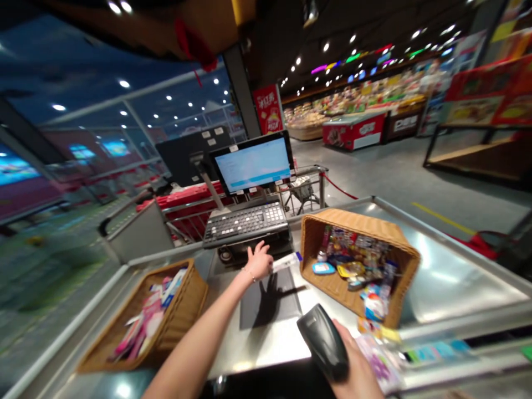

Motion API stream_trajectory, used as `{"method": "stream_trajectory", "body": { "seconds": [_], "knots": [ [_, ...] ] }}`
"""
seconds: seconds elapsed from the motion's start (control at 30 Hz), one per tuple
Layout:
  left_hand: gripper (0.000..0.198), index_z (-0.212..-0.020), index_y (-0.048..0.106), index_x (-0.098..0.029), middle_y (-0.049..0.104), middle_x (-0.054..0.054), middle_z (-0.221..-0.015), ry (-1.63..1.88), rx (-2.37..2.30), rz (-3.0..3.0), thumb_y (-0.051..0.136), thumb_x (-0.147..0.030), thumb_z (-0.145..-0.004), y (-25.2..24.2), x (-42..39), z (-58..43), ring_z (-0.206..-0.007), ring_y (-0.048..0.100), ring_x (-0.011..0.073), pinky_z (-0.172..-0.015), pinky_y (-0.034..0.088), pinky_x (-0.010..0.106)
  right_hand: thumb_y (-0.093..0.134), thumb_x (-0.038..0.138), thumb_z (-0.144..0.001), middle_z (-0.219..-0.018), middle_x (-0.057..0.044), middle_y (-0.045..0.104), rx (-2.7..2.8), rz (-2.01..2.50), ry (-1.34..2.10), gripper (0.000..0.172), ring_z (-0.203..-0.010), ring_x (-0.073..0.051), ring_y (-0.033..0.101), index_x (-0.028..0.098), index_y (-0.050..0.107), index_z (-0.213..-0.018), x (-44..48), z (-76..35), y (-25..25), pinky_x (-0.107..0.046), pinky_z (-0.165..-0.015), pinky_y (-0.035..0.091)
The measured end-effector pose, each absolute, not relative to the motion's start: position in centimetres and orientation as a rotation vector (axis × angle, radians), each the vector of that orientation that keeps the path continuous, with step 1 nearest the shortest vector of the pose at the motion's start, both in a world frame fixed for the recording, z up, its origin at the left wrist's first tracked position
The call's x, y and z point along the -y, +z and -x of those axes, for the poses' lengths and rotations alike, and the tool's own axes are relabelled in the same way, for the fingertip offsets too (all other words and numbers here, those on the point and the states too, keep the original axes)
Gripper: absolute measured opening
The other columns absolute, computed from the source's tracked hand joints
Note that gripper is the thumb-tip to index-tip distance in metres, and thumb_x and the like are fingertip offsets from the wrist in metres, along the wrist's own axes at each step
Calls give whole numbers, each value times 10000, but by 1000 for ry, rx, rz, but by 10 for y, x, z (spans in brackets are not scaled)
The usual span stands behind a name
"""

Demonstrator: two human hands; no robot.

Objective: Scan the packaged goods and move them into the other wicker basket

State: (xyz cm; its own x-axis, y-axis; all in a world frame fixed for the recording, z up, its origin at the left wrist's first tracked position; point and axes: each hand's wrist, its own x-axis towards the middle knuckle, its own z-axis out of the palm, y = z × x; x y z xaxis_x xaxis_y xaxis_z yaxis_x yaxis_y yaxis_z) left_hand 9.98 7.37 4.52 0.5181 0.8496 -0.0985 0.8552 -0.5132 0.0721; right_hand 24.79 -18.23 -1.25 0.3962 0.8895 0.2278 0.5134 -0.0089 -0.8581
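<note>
My left hand (260, 262) is stretched out over the dark mat (248, 306) on the metal counter. A slim white package (286, 261) with a blue end is pinched at its near end in that hand, while other fingers stick out spread. Its exact kind cannot be made out. At the lower right, my right hand (358, 368) is wrapped round a black handheld barcode scanner (323, 341), whose head points up and to the left. A shadow of the left hand and the package falls on the mat below.
A wicker basket (357, 219) lies tipped on its side, several small packaged goods inside. Another wicker basket (183, 305) with pink and white packages stands left. A keyboard (245, 221) and a monitor (253, 164) are behind the mat. Colourful packs (436, 352) lie along the right front edge.
</note>
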Motion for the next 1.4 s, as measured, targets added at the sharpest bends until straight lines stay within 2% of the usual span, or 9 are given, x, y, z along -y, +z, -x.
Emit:
{"method": "stream_trajectory", "body": {
  "seconds": [0.37,0.73,0.87,1.17,1.33,1.4],
  "knots": [
    [146,-830,692,-242,434,65,-1460,-70,-1568,-2590,607,-210,-716,48,-86,-59,-1429,170,326,-1054,134,714,478,248,-725,-1227,-159,653,1298,1617,551,421,-1202,-299,592,163,688,-1080,168,-234,-16,-431,-1003,487],
    [118,-821,684,-237,421,70,-1471,-99,-1544,-2549,597,-227,-742,40,-99,-50,-1440,151,313,-1063,117,717,446,273,-732,-1261,-190,626,1323,1653,591,496,-1236,-295,563,83,646,-1144,150,-227,-14,-410,-1068,431],
    [116,-821,687,-238,423,72,-1468,-85,-1527,-2548,602,-232,-742,34,-106,-47,-1439,148,318,-1055,115,727,450,332,-763,-1276,-185,624,1308,1676,614,516,-1246,-290,555,78,619,-1179,147,-225,-18,-430,-1088,409],
    [128,-835,696,-243,418,75,-1471,-37,-1545,-2534,608,-227,-745,32,-106,-34,-1433,156,323,-1053,121,724,490,354,-768,-1272,-127,634,1328,1639,698,461,-1302,-289,496,178,639,-1167,148,-222,-14,-432,-1095,395],
    [125,-837,701,-249,432,73,-1463,-27,-1590,-2514,621,-250,-740,31,-101,-19,-1428,172,320,-1054,140,714,455,398,-755,-1312,-206,581,1339,1672,748,517,-1278,-329,513,107,657,-1132,150,-213,-7,-474,-1082,397],
    [129,-842,704,-253,430,74,-1466,-20,-1605,-2508,629,-261,-737,29,-100,-12,-1427,178,321,-1056,142,712,418,381,-774,-1277,-193,609,1385,1645,726,492,-1300,-317,490,115,681,-1094,150,-210,-4,-466,-1097,380]
  ]
}}
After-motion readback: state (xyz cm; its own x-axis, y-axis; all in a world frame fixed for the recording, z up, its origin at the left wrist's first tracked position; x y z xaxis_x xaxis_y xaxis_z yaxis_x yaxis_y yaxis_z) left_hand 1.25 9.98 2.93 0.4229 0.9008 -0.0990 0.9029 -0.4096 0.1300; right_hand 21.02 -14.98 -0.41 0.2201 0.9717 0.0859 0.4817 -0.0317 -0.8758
